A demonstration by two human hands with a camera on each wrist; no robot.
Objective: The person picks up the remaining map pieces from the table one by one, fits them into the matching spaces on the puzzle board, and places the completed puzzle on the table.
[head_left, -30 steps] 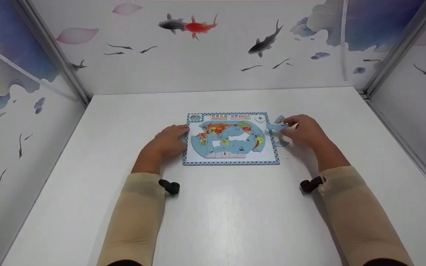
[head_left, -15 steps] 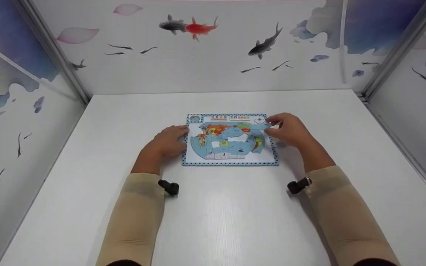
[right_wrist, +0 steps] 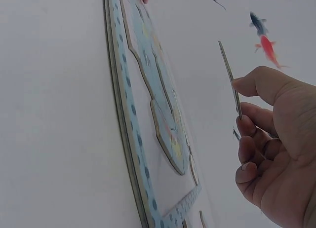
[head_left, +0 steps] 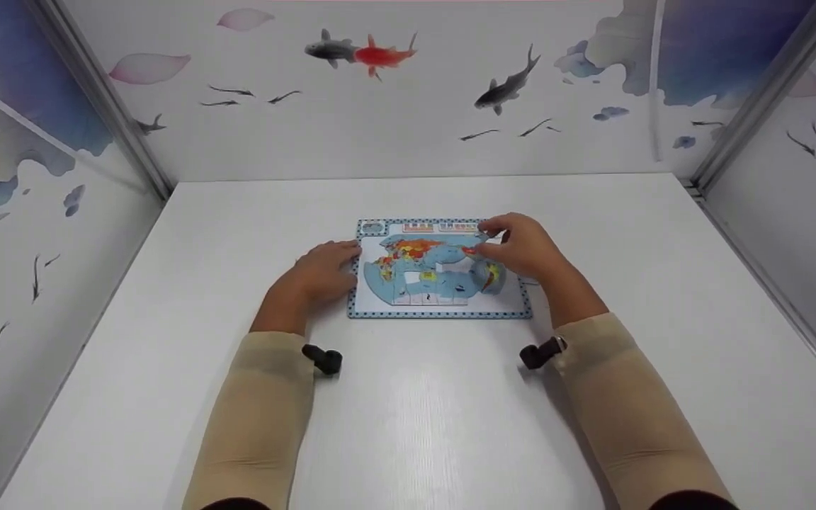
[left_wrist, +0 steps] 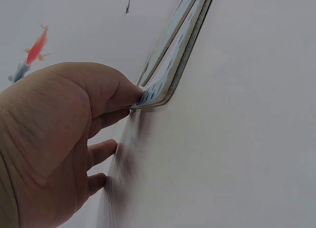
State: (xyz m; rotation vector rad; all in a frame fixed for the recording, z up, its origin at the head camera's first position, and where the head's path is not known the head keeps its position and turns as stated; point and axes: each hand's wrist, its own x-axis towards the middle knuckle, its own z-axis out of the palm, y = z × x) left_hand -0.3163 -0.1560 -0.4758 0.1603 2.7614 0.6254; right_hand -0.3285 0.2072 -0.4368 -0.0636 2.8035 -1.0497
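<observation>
A world-map jigsaw puzzle [head_left: 443,310] with a blue dotted border lies flat on the white table; white gaps show among its fitted pieces. At its left edge my left hand [head_left: 323,270] rests, thumb and fingers spaced along the border. The left wrist view shows the thumb [left_wrist: 129,92] touching the border near a corner. Over the upper right of the map is my right hand [head_left: 521,244]. It pinches a thin puzzle piece [right_wrist: 227,65], seen edge-on and raised above the board. A small thin edge [right_wrist: 237,134] also shows by its curled fingers; its kind is unclear.
A loose puzzle piece [head_left: 532,281] lies off the board's right edge, mostly hidden by my right wrist. White panels printed with fish stand behind and at both sides of the table [head_left: 408,411].
My right hand has moved left from beside the board to over the map's upper right, carrying the puzzle piece. The left hand has stayed at the left edge.
</observation>
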